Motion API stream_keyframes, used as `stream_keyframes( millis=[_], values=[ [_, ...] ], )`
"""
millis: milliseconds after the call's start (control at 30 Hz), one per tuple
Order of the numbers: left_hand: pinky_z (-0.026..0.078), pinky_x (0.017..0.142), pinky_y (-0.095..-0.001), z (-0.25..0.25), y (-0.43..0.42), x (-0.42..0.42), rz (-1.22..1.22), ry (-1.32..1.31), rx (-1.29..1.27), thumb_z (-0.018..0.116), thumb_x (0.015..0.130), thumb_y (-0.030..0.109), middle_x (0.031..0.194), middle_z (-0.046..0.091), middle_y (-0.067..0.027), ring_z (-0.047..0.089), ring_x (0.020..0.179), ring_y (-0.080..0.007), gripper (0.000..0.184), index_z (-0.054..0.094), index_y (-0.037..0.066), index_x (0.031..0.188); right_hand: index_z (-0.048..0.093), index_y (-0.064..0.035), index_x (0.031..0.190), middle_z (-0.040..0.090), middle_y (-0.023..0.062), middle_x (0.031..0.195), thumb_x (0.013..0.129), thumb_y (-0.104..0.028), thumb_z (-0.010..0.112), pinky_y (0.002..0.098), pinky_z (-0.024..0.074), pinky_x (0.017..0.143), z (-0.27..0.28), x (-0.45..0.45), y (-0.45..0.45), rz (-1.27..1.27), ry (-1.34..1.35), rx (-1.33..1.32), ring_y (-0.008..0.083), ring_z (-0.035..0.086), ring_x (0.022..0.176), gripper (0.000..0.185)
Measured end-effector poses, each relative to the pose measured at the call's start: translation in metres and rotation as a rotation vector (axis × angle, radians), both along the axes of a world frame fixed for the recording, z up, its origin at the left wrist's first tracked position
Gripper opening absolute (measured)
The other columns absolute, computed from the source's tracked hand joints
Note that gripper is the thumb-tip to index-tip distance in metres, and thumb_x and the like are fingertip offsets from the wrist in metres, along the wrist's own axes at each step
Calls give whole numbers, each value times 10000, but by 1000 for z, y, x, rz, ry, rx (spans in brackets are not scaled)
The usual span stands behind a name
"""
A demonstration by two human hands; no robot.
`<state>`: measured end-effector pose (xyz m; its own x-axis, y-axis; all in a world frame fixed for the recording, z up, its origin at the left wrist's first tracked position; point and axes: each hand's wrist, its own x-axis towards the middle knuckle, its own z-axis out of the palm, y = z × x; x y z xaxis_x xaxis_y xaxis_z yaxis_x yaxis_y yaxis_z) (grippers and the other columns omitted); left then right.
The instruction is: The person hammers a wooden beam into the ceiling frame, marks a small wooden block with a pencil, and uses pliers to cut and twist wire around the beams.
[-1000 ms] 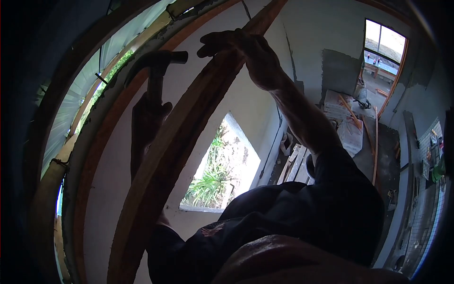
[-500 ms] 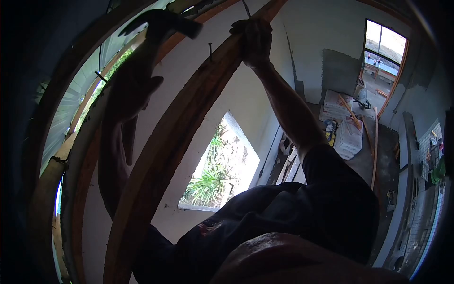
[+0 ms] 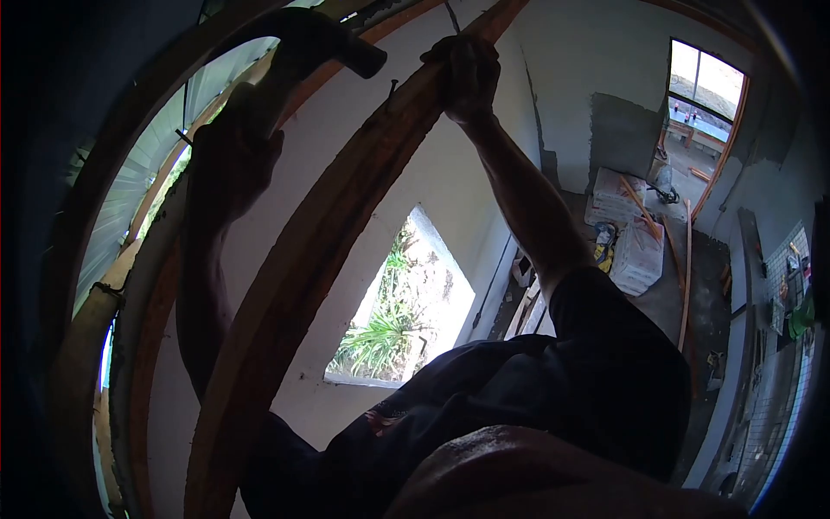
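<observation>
Long brown wooden beam [image 3: 341,186], clasped by right hand [image 3: 469,76]: dark metal nail [image 3: 392,89] stands proud, apparently part-driven; left hand [image 3: 229,154] grips dark claw hammer [image 3: 318,36].

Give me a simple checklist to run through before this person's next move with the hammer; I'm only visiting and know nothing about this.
1. Dark claw hammer held: ok; the left hand grips its handle.
2. Thin dark nail standing unheld: ok; it sticks up from the long reddish-brown wooden beam.
3. Nail flush with the wood: not ok; its upper part is proud of the surface.
4. Right hand off the nail: ok; it grips the beam nearby, apart from the nail.
5. Hammer head lined up with the nail: cannot tell; this single view hides depth.
6. Beam firmly fixed: cannot tell; no fastening is clearly visible.
</observation>
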<state>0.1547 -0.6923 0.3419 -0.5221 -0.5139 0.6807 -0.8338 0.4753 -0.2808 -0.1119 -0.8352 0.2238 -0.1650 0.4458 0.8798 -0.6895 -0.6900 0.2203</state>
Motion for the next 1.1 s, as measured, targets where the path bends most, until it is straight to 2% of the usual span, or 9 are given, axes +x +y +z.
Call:
stream_keyframes(
  millis=[67, 167, 333, 400, 467, 633, 833, 1000, 1100],
  values=[
    [497, 551, -315, 22, -2, 5, -149, 72, 16, 639, 788, 123, 853, 618, -112, 601, 587, -177, 403, 526, 3, 1156, 514, -28, 848, 640, 106, 688, 951, -43, 358, 349, 490, 546, -3, 0, -3, -16, -3, -34, 241, 614, 587, 187],
    [497, 736, -371, 52, 15, -18, 102, 308, 328, 697, 754, 182, 928, 623, -166, 632, 818, -293, 455, 553, 12, 1151, 511, -28, 817, 637, 107, 682, 957, -51, 345, 345, 494, 545, -3, 0, 1, 19, 0, -7, 243, 614, 585, 219],
    [460, 823, -339, 26, 5, -23, 6, -293, 26, 670, 780, 146, 969, 584, -169, 576, 882, -312, 435, 540, -24, 1159, 581, -12, 859, 657, 115, 722, 973, -215, 363, 335, 504, 598, -4, 0, -2, 146, -18, 139, 240, 629, 622, 319],
    [494, 636, -316, 17, -16, 0, -96, 19, 93, 681, 784, 126, 807, 619, -126, 614, 679, -221, 459, 520, -27, 1185, 614, 1, 938, 672, 111, 755, 974, -319, 374, 334, 509, 625, -3, -4, 14, 473, -15, 436, 226, 636, 649, 402],
    [484, 519, -297, 5, 7, -8, 81, 428, 353, 684, 783, 113, 674, 610, -92, 600, 546, -170, 423, 534, -33, 1151, 600, 11, 1039, 681, 117, 835, 968, -373, 369, 336, 512, 680, -4, -15, 27, 291, 103, 392, 218, 645, 724, 454],
    [434, 401, -282, -91, 12, 41, -64, 1100, 505, 667, 777, 72, 542, 542, -42, 540, 418, -128, 311, 549, -21, 1050, 557, 68, 1043, 642, 185, 978, 903, -119, 427, 276, 474, 542, 12, -6, 85, 529, 218, 260, 158, 581, 610, 267],
    [434, 402, -295, -289, 54, 90, 190, 1483, 929, 677, 727, 51, 563, 535, -53, 540, 426, -142, 267, 545, -10, 951, 515, 49, 1173, 619, 194, 1049, 991, -325, 287, 382, 491, 809, 35, 24, 84, 493, 113, 68, 280, 630, 917, 474],
    [434, 403, -306, -468, 164, 122, 611, 1310, 1334, 686, 686, 34, 580, 529, -62, 540, 434, -153, 235, 542, -1, 869, 496, 18, 1232, 577, 205, 1114, 996, -378, 320, 407, 495, 744, 35, 39, 61, 620, 168, 38, 288, 625, 876, 493],
    [440, 402, -328, -493, 202, 139, 767, 1122, 1365, 686, 672, 48, 617, 539, -63, 554, 464, -170, 258, 553, 1, 888, 486, -1, 1256, 574, 196, 1140, 974, -417, 370, 415, 495, 747, 39, 55, 40, 634, 165, -56, 276, 627, 880, 515]
  ],
)
